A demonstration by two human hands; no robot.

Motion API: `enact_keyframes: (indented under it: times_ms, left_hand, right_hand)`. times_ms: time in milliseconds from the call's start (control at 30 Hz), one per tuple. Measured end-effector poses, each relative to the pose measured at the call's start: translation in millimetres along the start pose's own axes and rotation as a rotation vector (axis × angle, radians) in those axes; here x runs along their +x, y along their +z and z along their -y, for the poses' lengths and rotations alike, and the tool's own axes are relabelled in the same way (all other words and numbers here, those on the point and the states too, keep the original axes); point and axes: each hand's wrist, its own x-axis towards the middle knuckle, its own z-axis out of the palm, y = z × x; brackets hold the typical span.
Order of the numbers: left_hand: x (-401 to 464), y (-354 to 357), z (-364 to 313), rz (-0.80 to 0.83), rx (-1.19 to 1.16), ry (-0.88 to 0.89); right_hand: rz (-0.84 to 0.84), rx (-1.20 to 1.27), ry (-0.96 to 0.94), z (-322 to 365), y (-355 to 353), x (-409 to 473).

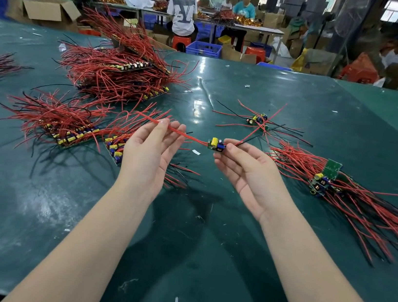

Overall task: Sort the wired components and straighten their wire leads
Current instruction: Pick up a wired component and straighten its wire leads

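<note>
A small green circuit board (215, 145) with a yellow capacitor and blue parts hangs in the air between my hands. My right hand (248, 173) pinches its right end, palm up. Red wire leads (187, 136) run left from the board, and my left hand (152, 149) pinches them between thumb and fingers near their far end. A red and a black lead stick out to the upper right of the board. The leads between my hands look stretched nearly straight.
Piles of boards with red wires lie on the green table (180, 238): a large heap (117, 67) at back left, rows (68, 127) at left, a bundle (341, 188) at right, a few loose boards (258, 119) beyond my hands. People work at tables behind.
</note>
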Motion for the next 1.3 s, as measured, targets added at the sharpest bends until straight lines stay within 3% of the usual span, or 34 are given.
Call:
enact_keyframes:
  times_ms: [233, 367, 567, 1000, 1300]
  left_hand:
    - [-8.1, 3.5, 9.6, 0.211, 0.228, -0.219]
    - [-13.4, 4.8, 11.1, 0.304, 0.355, -0.229]
    - [-13.6, 4.9, 10.7, 0.28, 0.35, -0.203]
    - [-9.1, 3.1, 7.2, 0.337, 0.246, -0.308]
    - [-11.4, 3.4, 7.0, 0.294, 0.295, -0.233]
  right_hand:
    - [0.032, -0.092, -0.063, -3.9, 4.2, -3.7]
    - [0.002, -0.192, -0.129, -3.4, 5.6, -6.1]
    - [-0.046, -0.342, -0.253, 1.4, 3.8, -6.9]
    - [-0.047, 0.022, -0.203, -0.6, 3.0, -4.5]
    - [-0.057, -0.085, -0.154, 10.5, -0.3, -4.1]
